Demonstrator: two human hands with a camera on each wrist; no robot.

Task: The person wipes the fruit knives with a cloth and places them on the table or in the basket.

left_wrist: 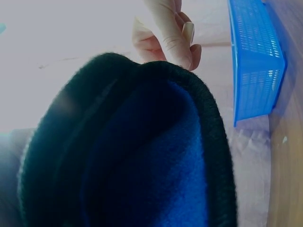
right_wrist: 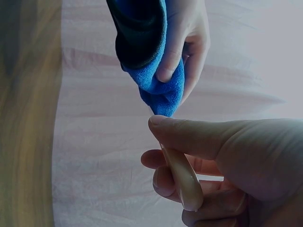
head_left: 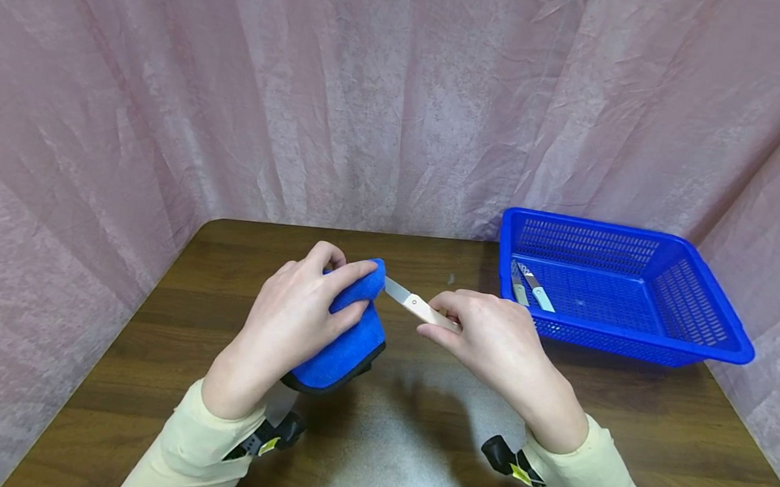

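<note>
A folded blue cloth (head_left: 350,349) with black edging is gripped by my left hand (head_left: 295,305), the thumb and fingers pinching its upper end. From that end shows the blade of a small knife, its tip hidden in the cloth. My right hand (head_left: 501,340) holds the knife (head_left: 428,312) by its pale handle, between thumb and curled fingers. In the right wrist view the handle (right_wrist: 184,182) slants below the thumb, and the cloth (right_wrist: 165,94) wraps the blade's far part. The cloth's dark edge (left_wrist: 220,156) fills much of the left wrist view.
A blue plastic basket (head_left: 625,346) stands at the right back of the wooden table (head_left: 227,278). Two knives with light handles (head_left: 542,297) lie in its left end. Pink curtains (head_left: 398,110) hang behind the table and along its sides.
</note>
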